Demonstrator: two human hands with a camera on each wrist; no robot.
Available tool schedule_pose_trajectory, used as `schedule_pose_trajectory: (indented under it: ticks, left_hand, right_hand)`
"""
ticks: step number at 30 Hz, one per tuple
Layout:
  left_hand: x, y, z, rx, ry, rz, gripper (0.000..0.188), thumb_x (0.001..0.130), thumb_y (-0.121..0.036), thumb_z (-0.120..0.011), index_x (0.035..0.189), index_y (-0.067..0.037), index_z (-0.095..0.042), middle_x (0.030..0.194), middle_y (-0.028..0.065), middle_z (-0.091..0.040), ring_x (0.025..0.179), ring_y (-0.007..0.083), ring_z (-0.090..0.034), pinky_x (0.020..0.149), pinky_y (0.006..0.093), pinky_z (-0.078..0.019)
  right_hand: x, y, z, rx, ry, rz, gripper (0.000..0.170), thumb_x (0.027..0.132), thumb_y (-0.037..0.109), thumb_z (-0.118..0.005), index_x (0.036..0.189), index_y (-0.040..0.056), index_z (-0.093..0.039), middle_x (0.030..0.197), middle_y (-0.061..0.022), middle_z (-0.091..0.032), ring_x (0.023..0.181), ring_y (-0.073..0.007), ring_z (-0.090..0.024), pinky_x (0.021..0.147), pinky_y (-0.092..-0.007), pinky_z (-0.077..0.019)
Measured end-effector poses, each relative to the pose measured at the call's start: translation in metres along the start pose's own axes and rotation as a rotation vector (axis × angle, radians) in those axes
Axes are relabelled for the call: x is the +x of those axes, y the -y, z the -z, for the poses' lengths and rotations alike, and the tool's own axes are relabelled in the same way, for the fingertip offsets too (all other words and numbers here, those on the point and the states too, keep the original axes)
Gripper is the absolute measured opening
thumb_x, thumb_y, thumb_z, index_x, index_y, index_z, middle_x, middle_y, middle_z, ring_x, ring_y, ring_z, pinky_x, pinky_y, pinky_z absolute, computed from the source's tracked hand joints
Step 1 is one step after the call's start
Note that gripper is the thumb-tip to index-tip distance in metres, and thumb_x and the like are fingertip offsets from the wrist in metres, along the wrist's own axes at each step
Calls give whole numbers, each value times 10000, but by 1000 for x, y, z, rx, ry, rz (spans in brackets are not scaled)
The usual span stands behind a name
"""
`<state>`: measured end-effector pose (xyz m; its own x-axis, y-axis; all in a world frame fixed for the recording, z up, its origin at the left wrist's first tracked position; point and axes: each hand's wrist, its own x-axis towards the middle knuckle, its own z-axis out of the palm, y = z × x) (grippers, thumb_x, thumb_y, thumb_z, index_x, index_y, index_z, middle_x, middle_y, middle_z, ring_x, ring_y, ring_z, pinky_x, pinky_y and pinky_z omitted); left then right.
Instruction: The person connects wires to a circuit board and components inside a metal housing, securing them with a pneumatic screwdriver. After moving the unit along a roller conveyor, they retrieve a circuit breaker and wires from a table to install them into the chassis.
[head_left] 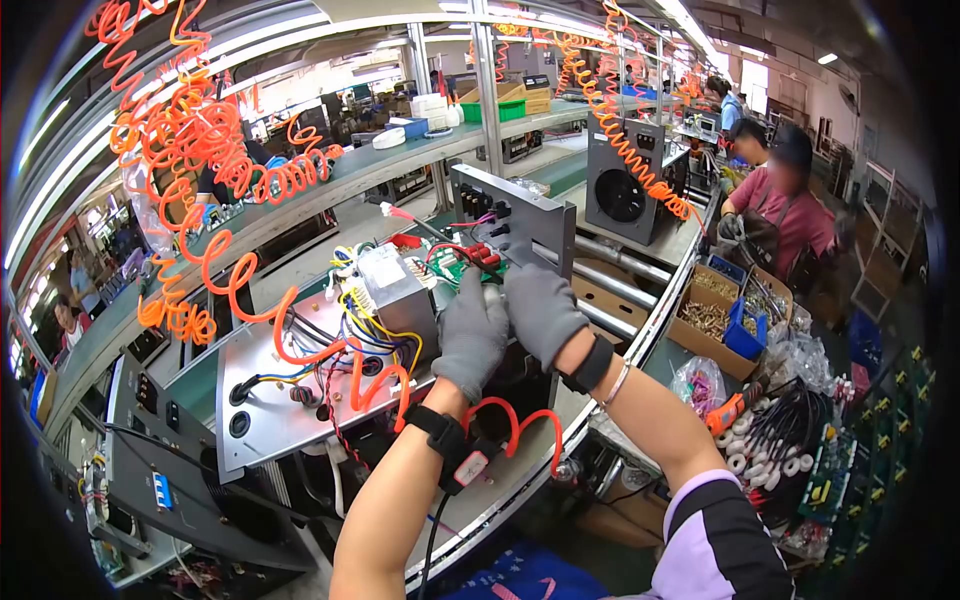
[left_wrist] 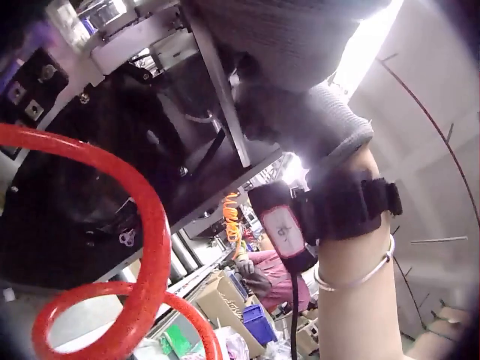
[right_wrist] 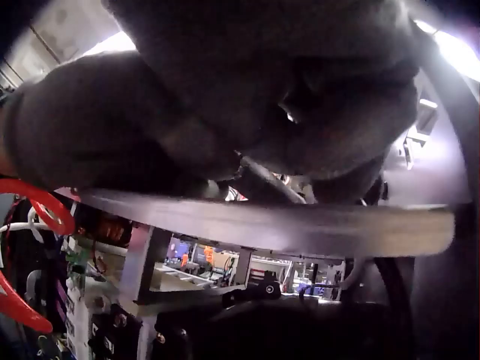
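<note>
Grey-gloved, my left hand [head_left: 472, 335] and right hand [head_left: 545, 312] meet over the green circuit board [head_left: 450, 268], beside an upright dark metal panel [head_left: 520, 215]. Their fingers are curled close together. In the right wrist view a thin pale wire [right_wrist: 270, 178] runs out between the gloved fingertips, which pinch it; its far end is hidden. Red capped parts [head_left: 483, 254] stand on the board just past the fingertips. Left of my hands a silver metal box [head_left: 393, 285] sits amid yellow and blue wires on a flat metal plate [head_left: 270, 350].
An orange coiled hose [head_left: 290, 320] loops across the plate and under my wrists. A finished-looking cabinet with a fan [head_left: 622, 190] stands farther along the roller line. At right are a cardboard box [head_left: 705, 325] of small parts, a blue bin [head_left: 745, 330], bundled cables [head_left: 775, 440] and another worker [head_left: 790, 210].
</note>
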<state>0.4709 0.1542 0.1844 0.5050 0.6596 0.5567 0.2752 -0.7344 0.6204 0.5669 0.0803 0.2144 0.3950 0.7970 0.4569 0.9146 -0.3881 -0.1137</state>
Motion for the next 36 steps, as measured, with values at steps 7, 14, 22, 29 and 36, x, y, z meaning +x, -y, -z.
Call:
schedule_pose_trajectory:
  ticks: [7,14,22,29,36]
  left_hand:
    - [11,-21,1,54,11,259,462,966,-469,-454,1000,-33,-602,933,271,-658,922,466,-621,797,540,-467]
    - [9,-6,-8,0,10,115,317,958,-360,-485,1037,-81,-613,923,222,-674,889,429,-640,791,506,-487]
    - [8,7,-14,-190,16,47,240,932,-284,-534,1022,-92,-646,912,212,-671,864,409,-646,754,479,-503]
    - [4,-13,5,-29,75,69,310,921,-345,-569,1086,-99,-658,914,212,-681,885,382,-662,776,465,-498]
    - [-13,-14,13,166,144,-239,593,801,-490,-675,1181,-40,-604,1059,176,-662,970,393,-618,841,485,-484]
  right_hand:
    - [-13,-10,-4,-44,-12,84,161,831,128,-612,975,63,-645,946,-174,-642,833,-349,-668,708,-453,-541]
    - [38,11,54,427,-429,332,232,897,211,-583,1035,29,-621,883,-190,-665,867,-359,-661,762,-452,-515]
    - [83,40,65,1452,361,205,328,1007,226,-512,1194,-26,-606,1020,-97,-674,883,-172,-645,841,-334,-534]
    - [83,9,59,1611,498,384,262,979,210,-561,1120,-4,-620,951,-52,-633,892,-135,-605,837,-312,-495]
    - [97,15,87,115,32,356,211,829,148,-613,922,-15,-709,803,-180,-685,755,-282,-690,701,-401,-554]
